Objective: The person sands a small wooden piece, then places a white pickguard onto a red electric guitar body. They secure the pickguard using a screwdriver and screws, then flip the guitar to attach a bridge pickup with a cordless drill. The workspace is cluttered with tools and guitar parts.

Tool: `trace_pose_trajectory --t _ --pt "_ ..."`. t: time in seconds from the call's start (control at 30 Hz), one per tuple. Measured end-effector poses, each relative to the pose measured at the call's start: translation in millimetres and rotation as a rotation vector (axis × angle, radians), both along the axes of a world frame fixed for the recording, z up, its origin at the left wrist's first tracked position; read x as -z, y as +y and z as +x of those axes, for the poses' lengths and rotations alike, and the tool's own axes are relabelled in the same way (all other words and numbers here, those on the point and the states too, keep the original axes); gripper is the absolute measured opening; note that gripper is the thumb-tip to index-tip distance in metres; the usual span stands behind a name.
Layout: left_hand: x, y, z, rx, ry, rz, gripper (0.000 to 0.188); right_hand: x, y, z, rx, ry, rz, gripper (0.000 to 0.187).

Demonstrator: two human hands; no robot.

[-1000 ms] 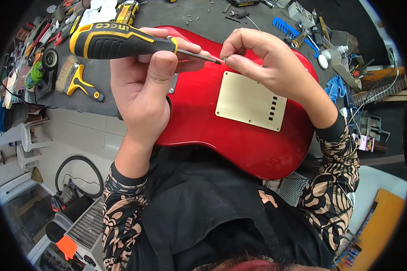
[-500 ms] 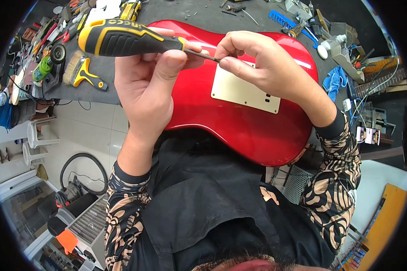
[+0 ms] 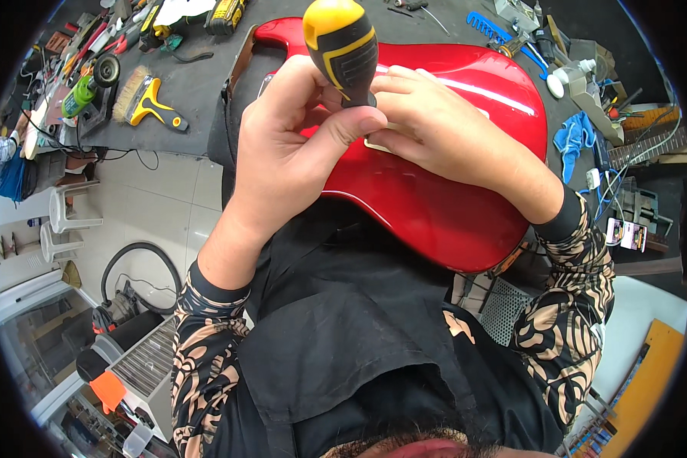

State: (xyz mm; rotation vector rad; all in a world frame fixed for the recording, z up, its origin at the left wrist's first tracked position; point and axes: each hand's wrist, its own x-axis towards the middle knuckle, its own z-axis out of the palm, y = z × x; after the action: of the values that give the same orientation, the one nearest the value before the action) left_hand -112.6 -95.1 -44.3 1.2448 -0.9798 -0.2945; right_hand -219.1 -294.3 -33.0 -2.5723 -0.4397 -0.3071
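A red guitar body [image 3: 450, 217] lies back side up across the bench in front of me. My left hand [image 3: 286, 156] is closed round a yellow-and-black screwdriver [image 3: 346, 57], which stands nearly upright over the guitar, handle toward me. Its shaft and tip are hidden behind the fingers. My right hand [image 3: 446, 130] meets the screwdriver's lower end with bent fingers pressed together; whatever they pinch is out of sight. Under that hand only a corner of the cream back plate [image 3: 377, 146] shows.
A wide paintbrush [image 3: 149, 107] and a green tool [image 3: 79, 101] lie on the bench at left. A blue cloth [image 3: 574, 141], a blue comb-like tool [image 3: 496, 32] and a guitar neck [image 3: 649, 145] are at right. A vacuum hose [image 3: 141, 248] is on the floor.
The screwdriver has swung from lying sideways to nearly upright, with my left hand moving right. My right hand has come down over the cream plate, covering most of it.
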Motion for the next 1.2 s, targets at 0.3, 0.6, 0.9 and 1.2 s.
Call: trace_pose_trajectory --t 0.3,0.6,0.9,1.2 --pt "6 2 -2 0.020 0.001 0.027 0.026 9 -2 3 -0.029 0.015 -0.011 0.010" --pt "10 5 0 0.044 -0.043 0.085 0.030 1 -6 2 -0.005 -0.008 -0.081 0.014" --pt "30 15 16 0.298 0.208 -0.075 0.041 -116 20 7 -0.105 -0.082 -0.121 0.052" --pt "35 11 3 0.090 0.091 -0.082 0.082 -118 37 25 -0.156 -0.033 -0.359 0.051"
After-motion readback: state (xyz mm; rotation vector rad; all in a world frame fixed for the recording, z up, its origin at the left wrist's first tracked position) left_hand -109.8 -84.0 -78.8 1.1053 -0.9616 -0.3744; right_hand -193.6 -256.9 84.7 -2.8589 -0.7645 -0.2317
